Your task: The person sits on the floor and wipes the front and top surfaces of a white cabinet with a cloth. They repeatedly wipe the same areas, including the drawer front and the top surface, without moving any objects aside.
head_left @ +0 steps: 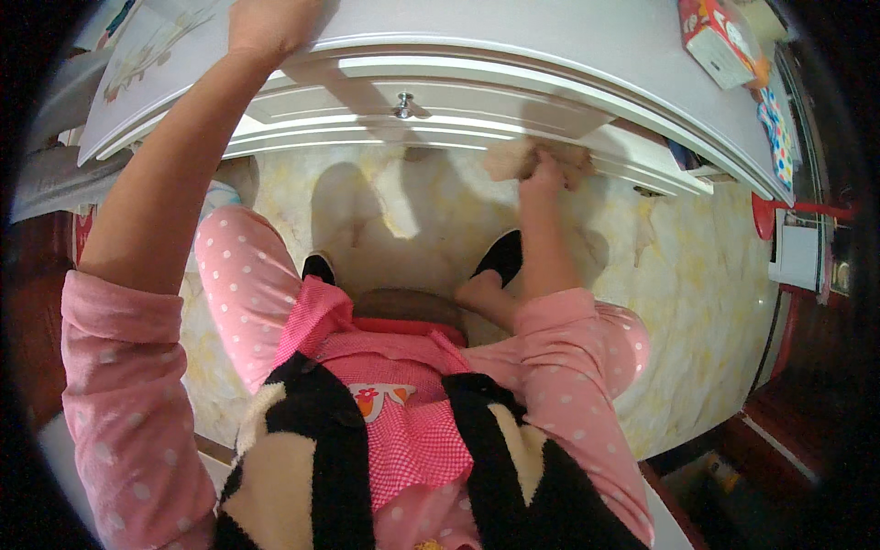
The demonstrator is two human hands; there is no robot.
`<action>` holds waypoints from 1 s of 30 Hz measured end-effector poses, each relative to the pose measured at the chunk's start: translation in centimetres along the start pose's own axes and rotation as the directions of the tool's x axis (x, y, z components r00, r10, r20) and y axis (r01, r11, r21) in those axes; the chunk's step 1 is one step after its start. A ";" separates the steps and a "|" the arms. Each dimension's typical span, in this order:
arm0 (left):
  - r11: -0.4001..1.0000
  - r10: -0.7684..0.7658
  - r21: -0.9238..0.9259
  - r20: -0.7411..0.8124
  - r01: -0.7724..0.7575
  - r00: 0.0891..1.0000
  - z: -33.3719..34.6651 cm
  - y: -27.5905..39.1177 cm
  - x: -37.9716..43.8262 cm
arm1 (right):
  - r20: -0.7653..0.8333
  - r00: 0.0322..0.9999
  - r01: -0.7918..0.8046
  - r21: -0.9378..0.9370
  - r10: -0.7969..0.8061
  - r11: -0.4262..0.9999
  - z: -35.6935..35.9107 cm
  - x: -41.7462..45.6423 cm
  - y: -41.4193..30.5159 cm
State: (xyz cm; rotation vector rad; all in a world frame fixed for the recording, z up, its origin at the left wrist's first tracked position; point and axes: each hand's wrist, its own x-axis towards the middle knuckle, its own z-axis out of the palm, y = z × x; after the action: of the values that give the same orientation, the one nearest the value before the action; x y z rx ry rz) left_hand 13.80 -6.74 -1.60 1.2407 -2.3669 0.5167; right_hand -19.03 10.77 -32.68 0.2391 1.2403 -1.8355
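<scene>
My right hand (546, 177) grips a beige cloth (505, 159), bunched under the fingers against the lower front of a white cabinet (495, 31). Part of the cloth spreads out to the right of the hand. My left hand (275, 26) rests at the cabinet top's front edge, its fingers cut off by the upper rim of the picture. Between the two hands is a drawer front (474, 106) with a round metal knob (403, 105).
A red tissue pack (722, 51) and a dotted colourful packet (777, 137) lie on the cabinet top's right end. Grey fabric (65, 179) hangs at left. A red-handled thing (764, 214) and a white box (797, 254) stand at right on marbled floor (694, 330).
</scene>
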 end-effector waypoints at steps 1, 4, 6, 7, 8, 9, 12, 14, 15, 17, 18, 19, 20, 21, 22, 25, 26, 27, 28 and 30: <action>0.981 -0.172 -0.089 0.044 0.175 0.984 -0.5 0.9 0.0 | 0.000 1.000 0.019 0.020 -0.019 1.000 0.3 -1.0 -1.1; 0.920 -0.351 -0.164 0.052 0.355 0.935 -1.4 1.4 -0.3 | 0.011 1.000 -0.028 0.090 0.027 0.996 2.1 -5.9 -6.3; 0.920 -0.355 -0.168 0.032 0.355 0.934 -1.4 1.7 -0.2 | -0.001 0.997 -0.082 0.131 0.082 0.988 2.4 -7.1 -8.4; 0.920 -0.356 -0.166 0.032 0.356 0.934 -1.5 1.8 -0.2 | 0.003 0.995 -0.100 0.139 0.100 0.985 2.8 -7.2 -7.8; 0.920 -0.356 -0.164 0.032 0.357 0.934 -1.5 1.8 -0.2 | 0.005 0.994 -0.112 0.131 0.112 0.985 3.4 -7.0 -6.6; 0.925 -0.346 -0.161 0.025 0.345 0.938 -1.7 1.8 -0.3 | 0.009 0.994 -0.108 0.108 0.108 0.988 4.3 -6.9 -4.7; 0.949 -0.282 -0.148 0.006 0.280 0.959 -1.2 1.7 -0.3 | 0.049 0.992 -0.112 -0.018 0.113 0.994 7.3 -8.5 3.0; 0.975 -0.198 -0.103 0.000 0.196 0.980 -0.6 1.1 -0.5 | 0.125 0.975 -0.169 -0.108 0.181 0.980 9.0 -10.6 7.3; 0.966 -0.227 -0.124 0.006 0.226 0.974 -0.7 1.0 -0.5 | 0.154 0.963 -0.198 -0.147 0.220 0.969 9.7 -11.4 8.7; 0.944 -0.285 -0.167 0.020 0.285 0.958 -0.8 1.2 -0.5 | 0.160 0.949 -0.238 -0.206 0.273 0.949 10.3 -11.9 9.9; 0.947 -0.281 -0.160 0.019 0.280 0.960 -1.0 0.8 -0.7 | 0.116 0.950 -0.256 -0.239 0.289 0.937 10.2 -11.4 9.9; 0.948 -0.273 -0.166 0.016 0.272 0.962 -0.9 0.7 -0.7 | 0.067 0.953 -0.268 -0.270 0.296 0.925 10.1 -10.8 9.6; 0.949 -0.265 -0.172 0.014 0.264 0.964 -0.8 0.6 -0.7 | 0.017 0.954 -0.280 -0.300 0.299 0.912 9.6 -9.9 8.9; 0.947 -0.273 -0.175 0.016 0.271 0.962 -0.8 0.6 -0.7 | 0.008 0.958 -0.282 -0.190 0.288 0.941 9.0 -9.0 7.7; 0.944 -0.281 -0.175 0.016 0.280 0.959 -0.9 0.7 -0.7 | 0.000 0.960 -0.279 -0.077 0.280 0.957 8.4 -8.2 6.5; 0.954 -0.249 -0.165 0.022 0.249 0.968 -0.5 0.9 -0.3 | -0.052 0.981 -0.179 0.105 0.185 0.978 5.1 -4.0 2.3; 0.961 -0.230 -0.152 0.026 0.232 0.973 -0.5 0.9 -0.2 | -0.077 0.987 -0.133 0.117 0.142 0.984 4.0 -2.9 1.0; 0.950 -0.266 -0.161 0.031 0.268 0.963 -0.8 1.1 -0.2 | -0.102 0.990 -0.080 0.111 0.092 0.991 3.0 -1.6 -0.2; 0.937 -0.303 -0.172 0.037 0.305 0.952 -1.1 1.5 -0.2 | -0.134 0.990 -0.024 0.087 0.036 0.996 2.0 -0.6 -1.2; 0.941 -0.299 -0.157 0.033 0.301 0.954 -1.3 1.5 -0.4 | -0.201 0.977 0.078 0.019 -0.072 0.997 0.4 0.9 -3.4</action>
State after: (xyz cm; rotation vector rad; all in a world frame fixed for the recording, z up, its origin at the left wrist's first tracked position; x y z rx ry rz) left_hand 12.94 -5.03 -0.92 1.4927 -2.1222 0.2191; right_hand -21.97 10.26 -30.81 0.4052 1.3795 -1.9308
